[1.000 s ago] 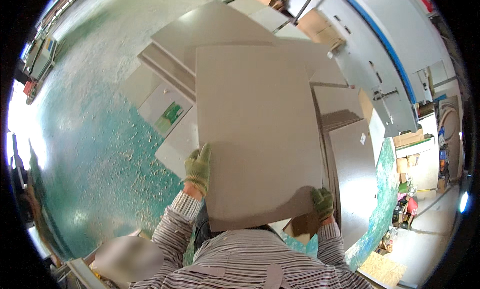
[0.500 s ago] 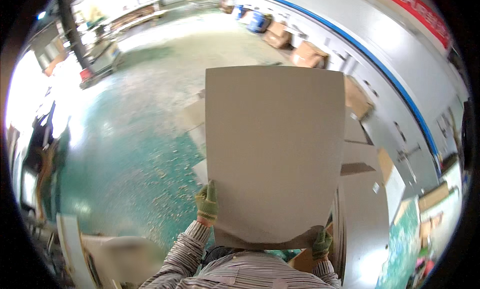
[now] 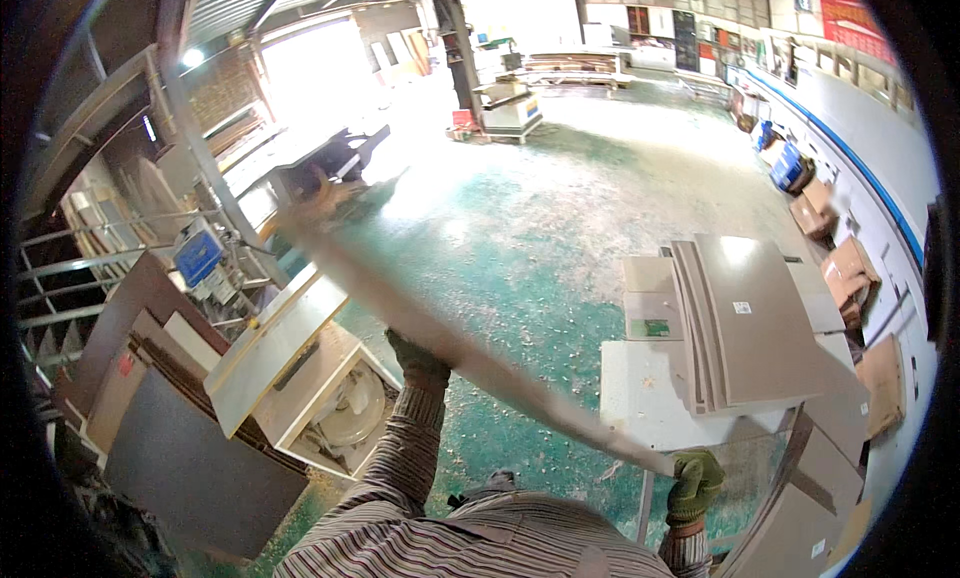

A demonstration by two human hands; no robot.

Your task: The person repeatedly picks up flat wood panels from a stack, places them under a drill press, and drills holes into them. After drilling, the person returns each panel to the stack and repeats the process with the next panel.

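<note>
Room over green floor (image 3: 520,268) beyond held board (image 3: 480,365); panel stack (image 3: 760,348) blocks right; pale box (image 3: 285,415) blocks left; board's far-end clearance unclear, blurred.

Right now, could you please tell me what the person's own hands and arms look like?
The left hand and right hand wear green work gloves, the left looking darker; the arms have long, narrow-striped sleeves in dark and pale tones.
</note>
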